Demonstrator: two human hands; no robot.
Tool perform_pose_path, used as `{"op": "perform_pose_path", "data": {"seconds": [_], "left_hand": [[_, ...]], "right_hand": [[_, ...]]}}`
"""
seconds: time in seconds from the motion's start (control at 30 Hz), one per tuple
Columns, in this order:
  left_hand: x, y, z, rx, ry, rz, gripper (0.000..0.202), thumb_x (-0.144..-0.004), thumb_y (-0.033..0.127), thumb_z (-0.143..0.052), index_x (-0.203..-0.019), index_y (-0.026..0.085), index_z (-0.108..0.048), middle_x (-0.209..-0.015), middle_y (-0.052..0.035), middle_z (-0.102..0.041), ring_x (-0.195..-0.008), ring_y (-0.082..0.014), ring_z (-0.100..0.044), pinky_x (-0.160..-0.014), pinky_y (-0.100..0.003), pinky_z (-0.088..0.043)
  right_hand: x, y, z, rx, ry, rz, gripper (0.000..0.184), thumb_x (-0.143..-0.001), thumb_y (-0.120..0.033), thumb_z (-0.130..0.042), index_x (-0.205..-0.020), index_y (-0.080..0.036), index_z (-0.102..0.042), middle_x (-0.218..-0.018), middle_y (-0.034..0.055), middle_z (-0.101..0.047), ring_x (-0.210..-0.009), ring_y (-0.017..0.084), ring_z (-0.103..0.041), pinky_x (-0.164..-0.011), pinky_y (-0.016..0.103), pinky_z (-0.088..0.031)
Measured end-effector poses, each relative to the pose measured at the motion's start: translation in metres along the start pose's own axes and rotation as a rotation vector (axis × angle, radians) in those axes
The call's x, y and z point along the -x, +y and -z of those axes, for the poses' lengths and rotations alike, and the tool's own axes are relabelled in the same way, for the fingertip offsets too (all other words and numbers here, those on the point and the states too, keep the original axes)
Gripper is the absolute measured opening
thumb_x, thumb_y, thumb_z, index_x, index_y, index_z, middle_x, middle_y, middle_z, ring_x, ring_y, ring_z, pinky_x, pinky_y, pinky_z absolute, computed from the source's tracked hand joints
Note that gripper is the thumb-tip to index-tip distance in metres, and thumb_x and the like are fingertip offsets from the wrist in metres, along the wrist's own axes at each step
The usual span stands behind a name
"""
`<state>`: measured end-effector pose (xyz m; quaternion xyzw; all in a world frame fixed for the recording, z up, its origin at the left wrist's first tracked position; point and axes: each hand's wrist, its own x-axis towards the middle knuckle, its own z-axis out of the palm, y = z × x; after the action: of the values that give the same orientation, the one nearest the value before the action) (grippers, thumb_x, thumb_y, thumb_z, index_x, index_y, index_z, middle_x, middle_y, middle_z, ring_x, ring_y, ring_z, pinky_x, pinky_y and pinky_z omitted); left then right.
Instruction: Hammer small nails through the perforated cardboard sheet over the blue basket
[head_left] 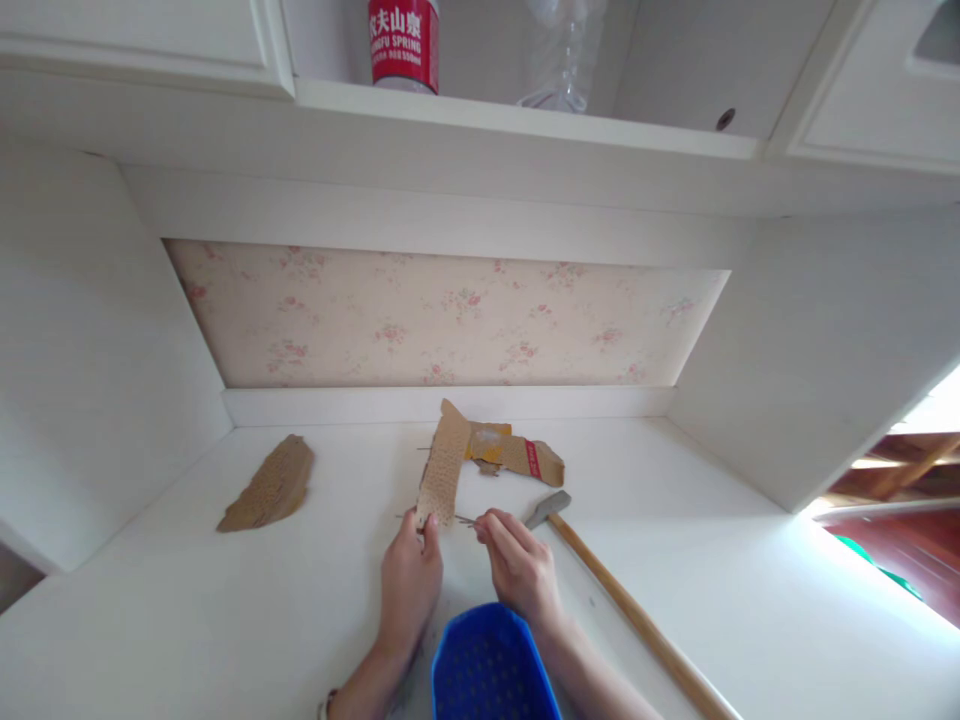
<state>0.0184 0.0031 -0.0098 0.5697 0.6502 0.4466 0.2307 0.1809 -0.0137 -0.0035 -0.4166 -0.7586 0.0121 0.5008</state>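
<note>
My left hand [411, 575] is closed on the lower end of a torn strip of brown cardboard [446, 462], thumb on its face. Thin metal pins that look like nails [424, 448] stick out past its left edge. My right hand [523, 562] pinches what look like thin dark nails [465, 520], their ends at the strip's lower right edge. Just behind the strip lies another cardboard piece [517, 454] with yellow tape and a red band. Beside my right hand rests a hammer [626, 603] with a wooden handle and grey head.
A blue basket [442, 668] with holes in its base stands between my forearms. A loose cardboard piece [270, 485] lies on the left of the white countertop [225, 620]. Overhead, a cabinet shelf [480, 112] holds a red-labelled bottle [405, 45] and a clear plastic bottle [564, 55].
</note>
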Motion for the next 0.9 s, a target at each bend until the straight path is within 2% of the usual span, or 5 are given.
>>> {"op": "perform_pose_path", "data": {"seconds": [0.17,0.3,0.43,0.67,0.9], "left_hand": [[-0.001,0.000,0.005,0.230,-0.018,0.021,0.042,-0.089,0.062,-0.046,-0.083,0.021,-0.054,-0.061,-0.0018,-0.064,-0.052,-0.0204,-0.062,-0.057,-0.030,-0.045],[0.006,0.002,-0.003,0.487,-0.125,0.043,0.044,-0.086,0.063,-0.054,-0.088,0.019,-0.057,-0.073,-0.0034,-0.068,-0.053,-0.0154,-0.060,-0.055,-0.027,-0.048],[0.005,0.003,-0.007,0.681,-0.226,0.081,0.043,-0.085,0.060,-0.061,-0.083,0.016,-0.059,-0.070,-0.0015,-0.065,-0.052,-0.0105,-0.054,-0.053,-0.023,-0.043],[0.004,0.009,-0.003,1.099,-0.443,0.304,0.045,-0.079,0.057,-0.072,-0.090,0.014,-0.064,-0.086,-0.0048,-0.070,-0.056,-0.0082,-0.056,-0.057,-0.022,-0.044],[0.007,0.010,-0.003,1.252,-0.623,0.335,0.041,-0.081,0.052,-0.074,-0.091,0.013,-0.066,-0.082,-0.0055,-0.071,-0.056,-0.0102,-0.059,-0.056,-0.023,-0.045]], "right_hand": [[0.004,0.014,0.003,0.044,0.045,-0.125,0.021,-0.101,-0.019,-0.047,-0.098,-0.019,-0.068,-0.096,0.0080,-0.072,-0.084,0.017,-0.070,-0.077,0.023,-0.055],[0.005,0.025,-0.001,0.103,-0.073,-0.166,0.026,-0.099,-0.015,-0.047,-0.100,-0.021,-0.071,-0.100,0.0073,-0.073,-0.087,0.020,-0.072,-0.079,0.026,-0.056],[0.006,0.028,-0.004,0.160,-0.198,-0.194,0.032,-0.095,-0.008,-0.045,-0.093,-0.022,-0.074,-0.099,0.0067,-0.075,-0.083,0.021,-0.074,-0.073,0.026,-0.057],[0.003,0.027,-0.005,0.164,-0.273,-0.194,0.028,-0.088,-0.003,-0.052,-0.087,-0.022,-0.073,-0.098,0.0068,-0.076,-0.088,0.024,-0.070,-0.080,0.032,-0.056],[0.001,0.017,-0.001,0.093,-0.238,-0.137,0.012,-0.091,-0.018,-0.058,-0.099,-0.022,-0.066,-0.105,0.0079,-0.073,-0.101,0.025,-0.062,-0.086,0.035,-0.053]]}}
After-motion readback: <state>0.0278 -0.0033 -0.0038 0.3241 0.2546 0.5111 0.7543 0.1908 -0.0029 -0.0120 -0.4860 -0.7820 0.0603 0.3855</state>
